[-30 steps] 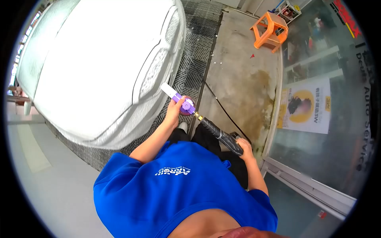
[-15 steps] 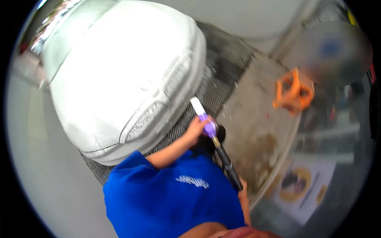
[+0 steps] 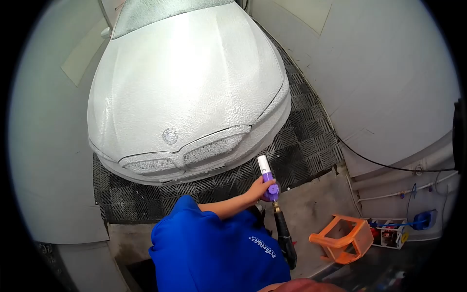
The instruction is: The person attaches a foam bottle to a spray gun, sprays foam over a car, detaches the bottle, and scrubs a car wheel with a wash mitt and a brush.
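My left hand (image 3: 260,189) is wrapped round the purple head of a foam sprayer (image 3: 273,189) with a white nozzle (image 3: 263,164). The nozzle points up toward the front of a car (image 3: 194,82). A brass joint links the head to a long black handle (image 3: 283,233), which runs down past my blue shirt. My right hand does not show. White foam coats the car's hood, round badge (image 3: 170,136) and twin grilles (image 3: 214,149). The nozzle is a little in front of the bumper, not touching it.
An orange stool (image 3: 343,238) lies on its side at the lower right, beside a small white rack (image 3: 391,233) of supplies. A black hose (image 3: 379,163) runs along the right wall. Black and grey grid tiles (image 3: 311,126) surround the car; concrete floor (image 3: 311,209) borders them.
The view has swung round to face the car's front. My left hand still grips the sprayer, whose nozzle now points more upright in view. My right hand has gone out of sight.
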{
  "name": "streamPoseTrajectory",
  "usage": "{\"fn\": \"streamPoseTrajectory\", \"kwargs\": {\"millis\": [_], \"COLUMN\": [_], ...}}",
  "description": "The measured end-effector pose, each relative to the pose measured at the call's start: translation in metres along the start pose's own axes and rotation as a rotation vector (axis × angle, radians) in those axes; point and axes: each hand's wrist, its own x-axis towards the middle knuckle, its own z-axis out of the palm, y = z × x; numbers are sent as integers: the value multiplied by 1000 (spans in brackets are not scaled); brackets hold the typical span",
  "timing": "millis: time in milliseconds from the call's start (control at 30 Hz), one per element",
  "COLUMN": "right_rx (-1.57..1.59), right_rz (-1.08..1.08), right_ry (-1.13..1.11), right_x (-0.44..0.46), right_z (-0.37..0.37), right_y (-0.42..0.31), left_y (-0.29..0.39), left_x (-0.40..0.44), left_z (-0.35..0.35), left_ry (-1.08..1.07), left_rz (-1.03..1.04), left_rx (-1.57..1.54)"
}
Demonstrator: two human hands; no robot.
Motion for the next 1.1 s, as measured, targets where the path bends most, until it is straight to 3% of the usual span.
{"fn": "streamPoseTrajectory", "kwargs": {"millis": [133,300,467,567,600,733,800,967,1033,1067,1100], "right_rx": [-4,-20,-49,-39,-138,-82,-248,-218,-235,-442,-309], "right_rz": [-12,-12,43,-34,69,60,79,-53,-133,-75,-33], "right_ry": [-85,-292,-515,-669,-709,-748,-895,-947,-807,-839,-912], "right_x": [58,181,336,428,448,517,562,652,682,707,724], "right_z": [-65,-133,-213,-261,-278,-323,-346,-369,-371,-380,-376], "right_y": [-22,-48,-70,-94,-125,-189,-202,-205,-219,-225,-248], "left_y": [40,65,37,32,26,-1,-1,18,16,18,28], "left_x": [46,74,126,156,169,217,240,312,351,368,388], "left_z": [34,88,148,206,220,259,286,339,341,348,358], "left_ry": [-11,256,467,617,665,787,786,860,842,865,881], "left_rz": [56,159,256,274,277,230,230,274,272,229,194], "left_rx": [-135,-165,-243,-362,-380,-438,-458,-434,-450,-455,-459]}}
